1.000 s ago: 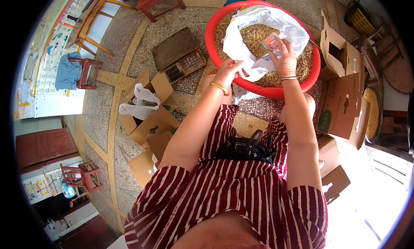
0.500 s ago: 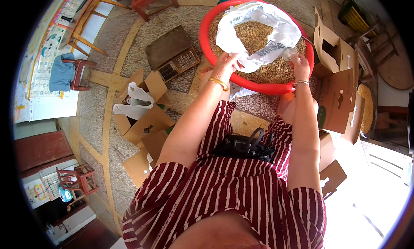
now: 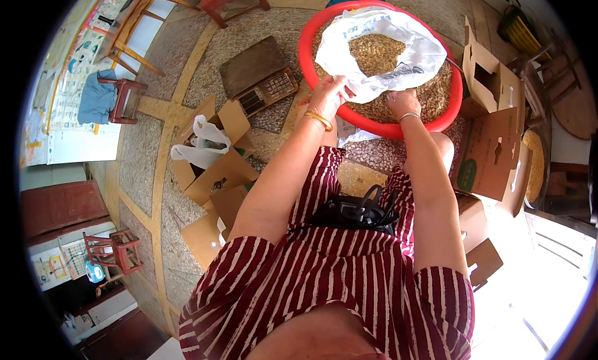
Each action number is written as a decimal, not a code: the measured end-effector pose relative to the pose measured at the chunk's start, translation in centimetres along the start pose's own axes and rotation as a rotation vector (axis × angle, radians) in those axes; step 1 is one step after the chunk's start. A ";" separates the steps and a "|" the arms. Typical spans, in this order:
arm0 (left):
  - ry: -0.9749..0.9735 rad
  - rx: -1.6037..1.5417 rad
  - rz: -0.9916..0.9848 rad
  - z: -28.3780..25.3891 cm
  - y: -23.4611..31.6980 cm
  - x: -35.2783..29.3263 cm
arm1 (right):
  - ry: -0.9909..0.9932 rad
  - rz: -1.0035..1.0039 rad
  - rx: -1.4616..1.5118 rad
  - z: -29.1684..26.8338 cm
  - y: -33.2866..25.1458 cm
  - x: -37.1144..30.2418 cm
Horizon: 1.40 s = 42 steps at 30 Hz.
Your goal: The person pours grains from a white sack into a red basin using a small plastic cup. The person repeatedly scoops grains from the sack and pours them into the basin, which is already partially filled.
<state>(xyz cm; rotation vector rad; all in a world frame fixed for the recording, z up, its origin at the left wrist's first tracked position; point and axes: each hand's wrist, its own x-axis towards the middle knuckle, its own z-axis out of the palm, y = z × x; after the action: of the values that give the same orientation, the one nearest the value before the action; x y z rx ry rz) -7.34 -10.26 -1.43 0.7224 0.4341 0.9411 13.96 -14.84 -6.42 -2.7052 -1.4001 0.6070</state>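
Note:
A white plastic bag (image 3: 430,48) with a wide round mouth lies on brown grain (image 3: 439,101) inside a large round container with a red rim (image 3: 306,51). Grain shows through the bag's mouth. My left hand (image 3: 328,97), with a gold bangle at its wrist, pinches the near left edge of the bag. Low over the grain, close to the bag's near right edge, is my right hand (image 3: 405,104). Its fingers are curled closed, and what they hold is hidden from view.
Open cardboard boxes stand left (image 3: 227,173) and right (image 3: 489,151) of me, the left one holding a white plastic bag (image 3: 202,142). A worn wooden box (image 3: 258,73) rests on the floor. Wooden stools (image 3: 128,101) are farther left. A black bag (image 3: 352,213) is on my lap.
My right hand has moved left and slightly nearer to me, from the container's right side to beside the bag. The clear object at its fingertips no longer shows. My left hand keeps its pinch.

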 end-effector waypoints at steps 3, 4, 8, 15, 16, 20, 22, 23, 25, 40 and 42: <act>0.017 0.035 0.006 -0.3 0.1 -0.1 | 0.040 -0.058 0.093 1.0 1.0 1.3; 0.018 0.037 0.011 -0.2 0.1 -0.1 | 0.037 -0.089 0.144 1.4 1.6 1.8; 0.028 0.015 0.011 0.6 0.1 -0.3 | -0.130 -0.070 0.491 0.4 3.8 2.5; -0.010 0.023 -0.013 -0.4 -0.6 0.3 | -0.303 0.071 1.054 -4.3 4.5 -1.7; -0.008 0.013 -0.018 -0.4 -0.6 0.3 | -0.310 0.078 1.075 -5.0 5.0 -2.3; -0.009 0.023 -0.022 -0.7 -0.7 0.4 | -0.251 0.116 1.167 -7.8 5.9 -4.9; -0.011 -0.007 -0.014 -0.5 -0.8 0.4 | -0.201 0.095 1.276 -7.7 6.9 -5.0; -0.015 -0.024 -0.010 -0.4 -0.9 0.5 | -0.172 0.090 1.327 -7.6 7.3 -4.8; -0.090 0.023 -0.024 -0.9 -1.2 0.8 | -0.115 0.078 1.430 -7.6 7.7 -4.5; -0.160 0.394 -0.182 -0.5 -0.5 -0.2 | 0.593 -0.483 0.491 -4.4 0.9 -1.1; -0.159 0.417 -0.186 -1.0 -0.4 -0.4 | 0.679 -0.546 0.348 -4.8 -0.1 -1.4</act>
<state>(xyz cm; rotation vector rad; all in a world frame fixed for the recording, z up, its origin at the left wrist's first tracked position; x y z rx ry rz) -7.95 -10.34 -2.36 1.1073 0.5536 0.6167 14.88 -15.16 -1.55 -1.8530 -1.5274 -0.1022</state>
